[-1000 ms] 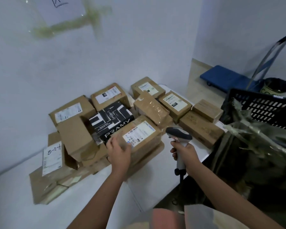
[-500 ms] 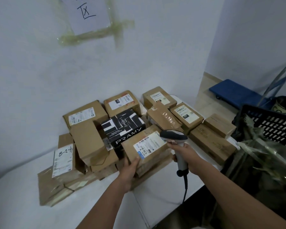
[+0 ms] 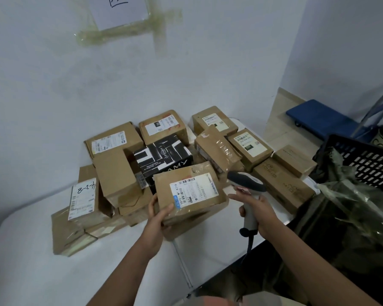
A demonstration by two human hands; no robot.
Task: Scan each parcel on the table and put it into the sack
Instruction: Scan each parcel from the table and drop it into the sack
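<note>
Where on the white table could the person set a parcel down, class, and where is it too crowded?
Bare white table lies in front of the brown cardboard parcel pile, left of the left hand. A smaller patch sits below the right hand holding the grey handheld scanner. Along the wall, parcels crowd together.

I'm getting dim, flat bluish light, soft shadows, glare on the taped parcel [image 3: 219, 149], edges bowed and slightly soft.
</note>
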